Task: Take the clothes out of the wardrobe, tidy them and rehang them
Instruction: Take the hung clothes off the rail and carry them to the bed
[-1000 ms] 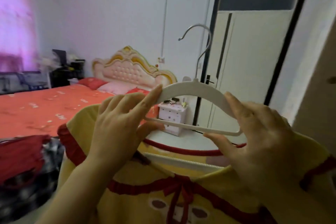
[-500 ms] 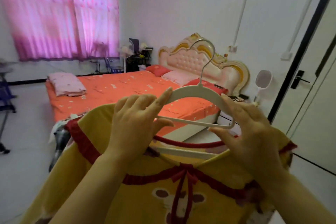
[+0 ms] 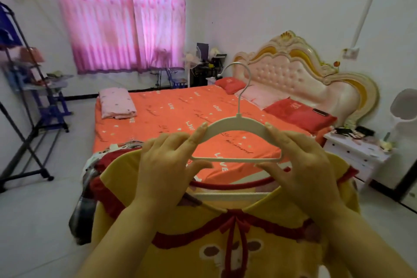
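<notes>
A yellow top (image 3: 259,253) with red trim, a red bow and a bear print hangs on a white hanger (image 3: 237,124) with a metal hook, held up in front of me. My left hand (image 3: 167,167) pinches the hanger's left shoulder between forefinger and thumb. My right hand (image 3: 302,165) pinches its right shoulder the same way. The top's shoulders spread out behind both hands. The hanger's ends are hidden inside the top.
An orange bed (image 3: 180,117) with an ornate headboard lies ahead, a pile of clothes (image 3: 99,165) at its foot. A metal clothes rack (image 3: 29,106) stands at the left, a white nightstand (image 3: 354,153) at the right. Pink curtains (image 3: 121,18) cover the window.
My view has swung left, from the door toward the bed and window. Both hands keep the same hold on the hanger, and the top stays on it.
</notes>
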`<act>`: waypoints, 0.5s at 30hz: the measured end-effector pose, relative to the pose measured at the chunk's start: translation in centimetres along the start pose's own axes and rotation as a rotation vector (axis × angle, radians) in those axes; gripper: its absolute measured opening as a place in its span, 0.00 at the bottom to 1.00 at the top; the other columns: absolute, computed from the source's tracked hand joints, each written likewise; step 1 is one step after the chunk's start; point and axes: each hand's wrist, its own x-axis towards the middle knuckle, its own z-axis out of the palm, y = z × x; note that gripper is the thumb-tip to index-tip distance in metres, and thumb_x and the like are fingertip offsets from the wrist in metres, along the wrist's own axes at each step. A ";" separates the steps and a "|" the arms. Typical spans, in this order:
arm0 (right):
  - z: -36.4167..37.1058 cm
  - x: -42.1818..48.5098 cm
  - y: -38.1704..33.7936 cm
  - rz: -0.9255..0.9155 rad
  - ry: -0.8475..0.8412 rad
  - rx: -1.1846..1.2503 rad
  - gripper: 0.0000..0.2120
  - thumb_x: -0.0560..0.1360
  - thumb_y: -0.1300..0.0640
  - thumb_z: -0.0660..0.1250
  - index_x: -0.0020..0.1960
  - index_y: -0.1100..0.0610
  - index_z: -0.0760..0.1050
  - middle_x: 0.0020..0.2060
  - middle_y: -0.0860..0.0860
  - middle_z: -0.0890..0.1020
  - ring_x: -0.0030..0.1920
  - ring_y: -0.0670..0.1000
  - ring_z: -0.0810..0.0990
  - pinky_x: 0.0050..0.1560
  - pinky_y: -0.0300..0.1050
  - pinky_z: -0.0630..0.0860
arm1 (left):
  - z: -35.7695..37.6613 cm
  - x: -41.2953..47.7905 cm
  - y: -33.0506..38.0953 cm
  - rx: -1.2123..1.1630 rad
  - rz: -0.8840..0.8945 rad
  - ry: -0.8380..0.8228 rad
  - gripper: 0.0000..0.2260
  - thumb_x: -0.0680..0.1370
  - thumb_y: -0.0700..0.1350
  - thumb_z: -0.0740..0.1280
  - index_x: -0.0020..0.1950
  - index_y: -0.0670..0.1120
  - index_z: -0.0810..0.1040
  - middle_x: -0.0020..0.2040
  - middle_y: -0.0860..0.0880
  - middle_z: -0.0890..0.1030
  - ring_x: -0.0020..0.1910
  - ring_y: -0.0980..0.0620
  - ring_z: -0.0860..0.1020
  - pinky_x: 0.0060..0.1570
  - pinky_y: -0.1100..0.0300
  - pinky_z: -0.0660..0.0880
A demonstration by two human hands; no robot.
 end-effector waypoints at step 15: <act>20.1 9.0 20.1 0.037 -0.106 -0.023 0.30 0.67 0.50 0.72 0.64 0.63 0.73 0.49 0.58 0.81 0.47 0.60 0.80 0.47 0.59 0.78 | 26.5 12.0 -9.2 -0.107 -0.043 -0.056 0.30 0.64 0.48 0.78 0.64 0.43 0.76 0.43 0.46 0.82 0.40 0.44 0.80 0.38 0.48 0.74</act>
